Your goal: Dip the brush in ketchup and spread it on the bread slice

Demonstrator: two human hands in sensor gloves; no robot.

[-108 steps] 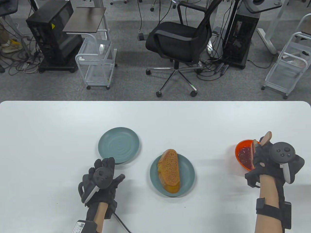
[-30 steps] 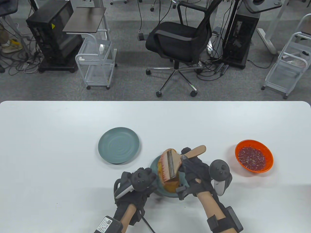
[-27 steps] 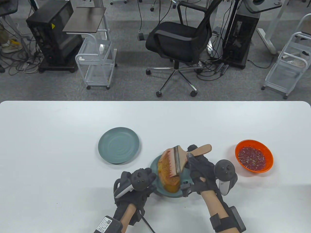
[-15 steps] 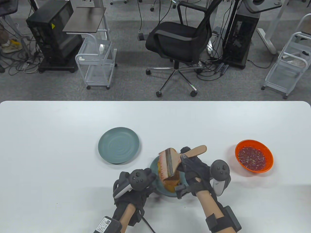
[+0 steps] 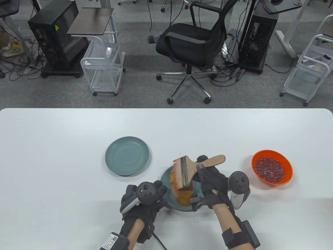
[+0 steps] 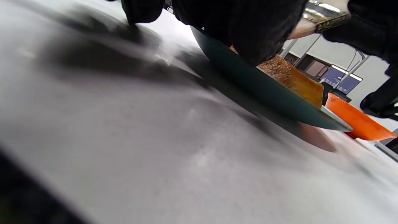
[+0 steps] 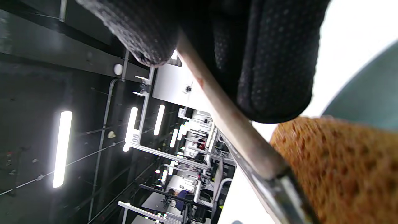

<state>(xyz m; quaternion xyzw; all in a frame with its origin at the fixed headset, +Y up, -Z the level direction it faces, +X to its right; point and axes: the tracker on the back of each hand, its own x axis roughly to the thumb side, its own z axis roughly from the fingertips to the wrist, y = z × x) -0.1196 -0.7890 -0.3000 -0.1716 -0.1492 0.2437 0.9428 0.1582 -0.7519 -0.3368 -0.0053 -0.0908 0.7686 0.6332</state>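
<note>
A browned bread slice (image 5: 183, 194) lies on a teal plate (image 5: 165, 179) near the table's front middle. My right hand (image 5: 210, 179) grips the wooden handle of a wide flat brush (image 5: 186, 172); its reddened bristles lie on the bread's far half. In the right wrist view the handle (image 7: 227, 118) runs under my fingers beside the bread (image 7: 335, 165). My left hand (image 5: 145, 199) rests at the plate's near left rim; in the left wrist view my fingers (image 6: 248, 28) press on the rim (image 6: 264, 90). An orange bowl of ketchup (image 5: 271, 166) stands to the right.
A second teal plate (image 5: 127, 155) with nothing on it sits to the left of the bread plate. The white table (image 5: 52, 156) ends at a far edge with an office chair (image 5: 192, 44) and carts beyond it.
The brush left the ketchup bowl and came over to the bread, where it strokes back and forth, now slightly right again. My left hand moved right to the bread plate's rim.
</note>
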